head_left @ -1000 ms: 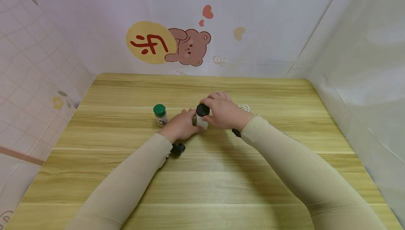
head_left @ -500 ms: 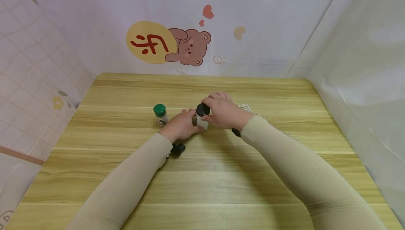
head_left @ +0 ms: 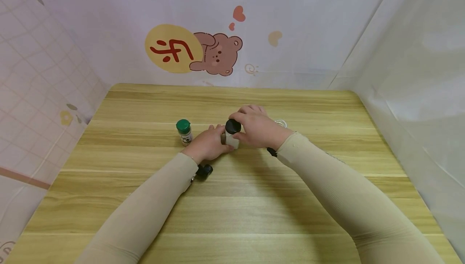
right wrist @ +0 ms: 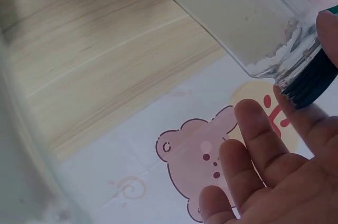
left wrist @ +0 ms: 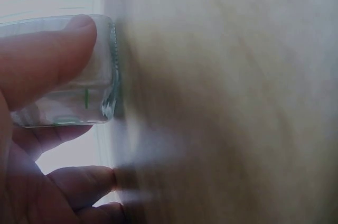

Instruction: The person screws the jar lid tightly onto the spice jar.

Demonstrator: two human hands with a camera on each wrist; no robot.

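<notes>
A square-sided glass jar (head_left: 232,139) of pale powder stands upright on the table. My left hand (head_left: 208,145) holds it low, and the thumb (left wrist: 58,57) lies across the glass in the left wrist view. My right hand (head_left: 258,128) pinches the jar's black cap (head_left: 233,126) between thumb and index finger. In the right wrist view the ridged cap (right wrist: 309,78) sits on the jar's neck, and the other fingers (right wrist: 253,129) spread away from the glass. Left of my left hand stands a shaker (head_left: 185,138) with a green lid (head_left: 183,126).
Behind my right wrist a clear round rim (head_left: 281,123) shows, the rest of that thing hidden by the arm. Small black devices (head_left: 205,171) sit at the wrists. The wooden table (head_left: 232,215) meets a printed white wall covering (head_left: 301,62) at the back.
My right hand's thumb and index finger shift slightly at the cap. The left hand, the jar and the green-lidded shaker stay in place.
</notes>
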